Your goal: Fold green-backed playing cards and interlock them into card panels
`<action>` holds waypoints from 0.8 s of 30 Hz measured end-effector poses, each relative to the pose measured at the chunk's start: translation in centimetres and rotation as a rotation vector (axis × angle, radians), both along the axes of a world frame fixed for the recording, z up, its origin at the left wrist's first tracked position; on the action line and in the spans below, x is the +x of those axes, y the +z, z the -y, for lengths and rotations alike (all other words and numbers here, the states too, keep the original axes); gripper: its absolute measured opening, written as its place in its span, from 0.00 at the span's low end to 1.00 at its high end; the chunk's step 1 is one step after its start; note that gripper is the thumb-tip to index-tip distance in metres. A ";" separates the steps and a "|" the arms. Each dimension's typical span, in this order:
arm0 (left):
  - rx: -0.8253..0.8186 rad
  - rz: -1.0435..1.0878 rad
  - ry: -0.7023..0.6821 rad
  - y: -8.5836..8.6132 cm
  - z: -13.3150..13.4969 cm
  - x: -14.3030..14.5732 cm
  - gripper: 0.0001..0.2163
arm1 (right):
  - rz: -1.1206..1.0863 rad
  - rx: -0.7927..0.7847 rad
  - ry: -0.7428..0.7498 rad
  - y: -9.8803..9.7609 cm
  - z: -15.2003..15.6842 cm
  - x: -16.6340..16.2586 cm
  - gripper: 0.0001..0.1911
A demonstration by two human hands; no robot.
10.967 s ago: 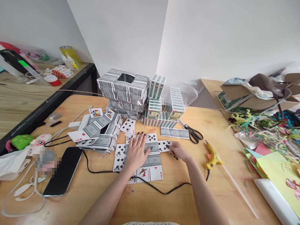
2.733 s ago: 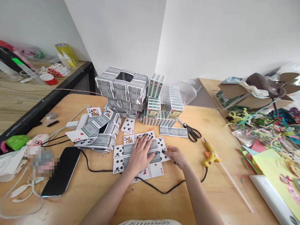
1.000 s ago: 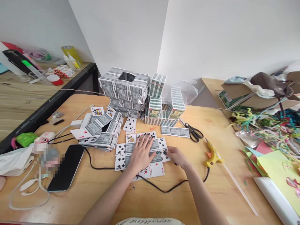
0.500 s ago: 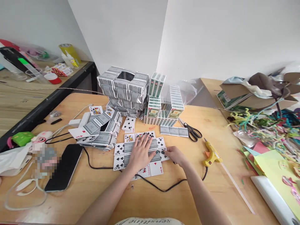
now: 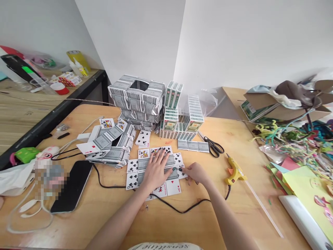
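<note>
My left hand [image 5: 155, 171] lies flat with spread fingers on a panel of playing cards [image 5: 143, 164], pressing it to the table. The panel shows patterned backs in the middle and face-up cards around its edges. At its right side my right hand [image 5: 195, 173] is closed, thumb and finger pinching the edge of a playing card [image 5: 181, 172]. Behind the panel lies a loose spade card [image 5: 143, 137]. To the left stands an open box built from cards [image 5: 120, 152], with loose cards on top of it.
A larger card-built box [image 5: 140, 100] and stacked card packs [image 5: 179, 128] stand behind. Scissors [image 5: 215, 147], a card strip [image 5: 193, 145] and a yellow glue gun [image 5: 235, 171] lie to the right. A black cable [image 5: 179, 211] runs in front; a phone [image 5: 73, 185] lies left.
My right hand has turned slightly at the card's edge, with its lower fingers shifted. My left hand stays in place on the panel.
</note>
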State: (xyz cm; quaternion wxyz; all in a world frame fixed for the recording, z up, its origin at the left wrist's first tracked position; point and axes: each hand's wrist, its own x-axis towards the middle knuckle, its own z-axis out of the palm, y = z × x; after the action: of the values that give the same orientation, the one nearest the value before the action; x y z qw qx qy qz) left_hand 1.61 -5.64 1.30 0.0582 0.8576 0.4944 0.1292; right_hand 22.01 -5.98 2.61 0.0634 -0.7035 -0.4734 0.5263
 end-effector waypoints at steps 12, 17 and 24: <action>-0.063 0.162 0.004 0.2 0.0 -0.1 0.24 | 0.092 0.118 -0.066 -0.6 0.8 0.0 0.26; -0.098 0.468 0.067 0.8 0.0 -1.4 0.15 | -0.115 0.429 -0.367 -1.0 2.0 0.4 0.23; -0.060 0.437 0.481 4.8 1.8 -6.5 0.11 | -0.241 0.554 -0.506 -1.4 3.1 0.2 0.26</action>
State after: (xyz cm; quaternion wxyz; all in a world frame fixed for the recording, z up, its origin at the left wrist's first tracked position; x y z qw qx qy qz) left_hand -4.86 -7.47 6.12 0.1560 0.6660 0.6623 0.3058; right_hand 22.23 -9.12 1.21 0.4340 -0.6873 -0.3983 0.4251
